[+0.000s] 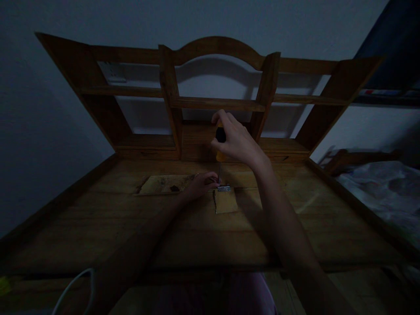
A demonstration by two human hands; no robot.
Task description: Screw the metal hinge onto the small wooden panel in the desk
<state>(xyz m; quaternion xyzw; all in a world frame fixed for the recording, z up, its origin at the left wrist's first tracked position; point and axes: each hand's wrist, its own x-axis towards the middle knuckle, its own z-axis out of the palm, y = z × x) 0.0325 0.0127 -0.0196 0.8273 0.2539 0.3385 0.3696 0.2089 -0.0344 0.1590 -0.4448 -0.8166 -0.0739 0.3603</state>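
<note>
There, on the wooden desk (138,227), the person's right hand (234,140) was clenched around the yellow-and-black handle of a screwdriver (220,146), held upright with its thin shaft pointing straight down. The tip met a small metal hinge (224,188) lying on the desktop, a little way in front of the hutch. The left hand (201,183) rested low on the desk just left of the hinge, its fingers (212,178) pinched in close around the foot of the shaft; in that dim light I could not tell whether they gripped a screw or only steadied the tip. The hinge sat on the top edge of a small pale wood block (225,202), and a flat, stained board (164,184) lay just left of the left hand. Behind the hands rose the hutch (216,103) with its arched top and open shelves against a pale wall. A white cable (74,284) curled at the near left edge, and rumpled bedding (380,188) showed off to the right.
</note>
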